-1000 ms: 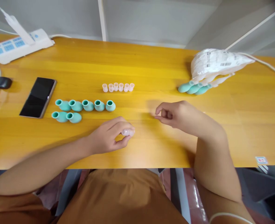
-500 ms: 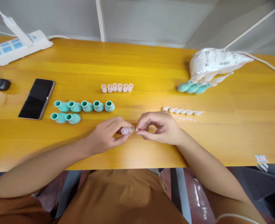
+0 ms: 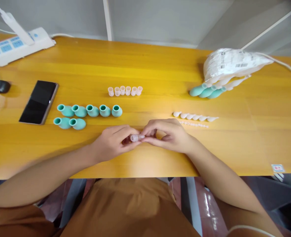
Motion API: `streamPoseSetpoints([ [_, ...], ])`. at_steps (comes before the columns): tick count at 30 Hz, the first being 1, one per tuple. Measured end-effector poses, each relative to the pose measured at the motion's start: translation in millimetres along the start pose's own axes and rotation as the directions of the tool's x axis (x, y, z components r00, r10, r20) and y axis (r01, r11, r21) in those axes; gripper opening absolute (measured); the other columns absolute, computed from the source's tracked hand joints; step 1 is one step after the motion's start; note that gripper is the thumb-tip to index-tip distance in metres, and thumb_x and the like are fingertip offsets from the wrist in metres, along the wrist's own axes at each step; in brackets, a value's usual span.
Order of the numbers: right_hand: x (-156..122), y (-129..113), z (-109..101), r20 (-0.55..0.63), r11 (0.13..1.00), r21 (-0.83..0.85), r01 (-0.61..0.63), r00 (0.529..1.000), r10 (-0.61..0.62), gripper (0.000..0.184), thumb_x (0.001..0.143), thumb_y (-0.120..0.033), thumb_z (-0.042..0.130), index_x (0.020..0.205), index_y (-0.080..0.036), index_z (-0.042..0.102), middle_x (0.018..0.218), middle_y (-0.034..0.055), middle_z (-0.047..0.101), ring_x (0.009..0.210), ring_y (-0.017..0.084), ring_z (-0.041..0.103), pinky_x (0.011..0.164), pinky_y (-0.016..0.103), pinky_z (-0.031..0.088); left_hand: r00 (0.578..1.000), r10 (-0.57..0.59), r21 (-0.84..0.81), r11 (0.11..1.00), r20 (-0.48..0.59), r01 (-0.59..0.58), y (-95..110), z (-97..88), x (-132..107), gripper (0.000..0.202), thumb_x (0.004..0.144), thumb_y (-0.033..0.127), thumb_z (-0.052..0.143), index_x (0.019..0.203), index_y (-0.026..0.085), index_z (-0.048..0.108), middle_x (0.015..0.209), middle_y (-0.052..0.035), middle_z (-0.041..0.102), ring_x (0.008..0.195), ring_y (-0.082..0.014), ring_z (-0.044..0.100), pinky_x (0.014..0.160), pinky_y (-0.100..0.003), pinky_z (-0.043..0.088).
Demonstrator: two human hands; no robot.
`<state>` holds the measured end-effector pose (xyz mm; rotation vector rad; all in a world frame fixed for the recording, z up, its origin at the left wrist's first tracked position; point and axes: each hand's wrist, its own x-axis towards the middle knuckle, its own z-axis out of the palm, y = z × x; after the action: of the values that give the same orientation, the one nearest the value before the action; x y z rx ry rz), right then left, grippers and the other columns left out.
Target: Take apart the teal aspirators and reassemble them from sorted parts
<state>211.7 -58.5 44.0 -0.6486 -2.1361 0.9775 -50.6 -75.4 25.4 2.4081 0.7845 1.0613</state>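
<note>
My left hand [image 3: 114,140] is closed around a small translucent plastic tube [image 3: 135,138] whose wide opening faces left. The fingertips of my right hand [image 3: 169,134] are pinched at the tube's narrow end, on a tiny whitish piece [image 3: 142,136] that is mostly covered by the fingers. Both hands meet just above the table, close to its front edge. Left of them, teal rubber bulbs [image 3: 92,111] lie in two rows with their open necks showing. Beyond the hands stands a row of small pale pink cups [image 3: 128,91].
White teardrop-shaped pieces [image 3: 190,116] and a line of tiny pale pieces [image 3: 195,124] lie beyond my right hand. Teal bulbs with white tips [image 3: 206,91] rest against a white plastic bag [image 3: 234,64]. A phone [image 3: 38,102] and a power strip [image 3: 19,46] are at the left.
My right hand's fingertips have moved left and now touch the end of the tube, where a small gap was before. The view has shifted slightly.
</note>
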Motion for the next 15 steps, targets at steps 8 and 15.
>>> streamPoseSetpoints([
  [8,-0.7,0.5,0.3,-0.036,0.959,-0.2,0.199,0.977,-0.21,0.019,0.106,-0.022,0.08,0.125,-0.021,0.079,0.102,0.0063,0.086,0.085,0.016,0.083,0.077,0.025,0.065,0.998,-0.056,-0.065,0.996,-0.028,0.054,2.0,-0.3,0.2,0.017,0.103,0.033,0.083,0.107,0.021,0.072,0.083,0.003,0.078,0.067,-0.01,0.071,0.063,-0.02,0.055],
  [15,-7.7,2.3,-2.3,0.009,0.84,-0.457,0.291,0.946,-0.323,0.053,0.107,-0.016,0.075,0.159,-0.021,0.063,0.112,0.0098,0.088,0.088,0.022,0.086,0.073,0.032,0.068,0.987,-0.153,-0.155,0.978,-0.056,0.143,3.8,-1.3,2.6,0.014,0.103,0.031,0.083,0.102,0.021,0.073,0.081,0.0029,0.079,0.062,-0.0091,0.068,0.06,-0.02,0.055],
])
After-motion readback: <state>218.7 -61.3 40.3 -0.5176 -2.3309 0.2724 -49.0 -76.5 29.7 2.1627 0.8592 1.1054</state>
